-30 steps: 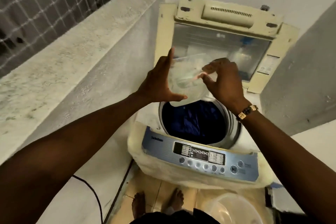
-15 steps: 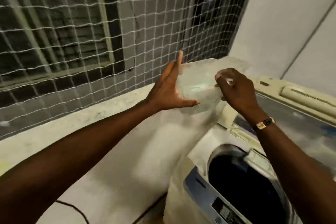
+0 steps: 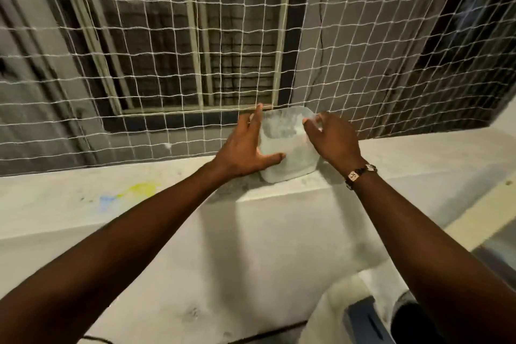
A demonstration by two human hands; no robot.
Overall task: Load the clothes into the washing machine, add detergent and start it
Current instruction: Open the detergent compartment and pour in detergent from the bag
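Translucent, cloudy plastic container on a rough, matt concrete ledge behind thin string netting.

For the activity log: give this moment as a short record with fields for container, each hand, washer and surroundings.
container: translucent plastic tub, standing on the concrete ledge against the white netting
left hand: left hand flat against the tub's left side, fingers straight
right hand: right hand at the tub's upper right edge, fingertips pinching it; beaded bracelet on the wrist
washer: washing machine, only its corner showing at lower right
surroundings: yellow and blue stains on the ledge
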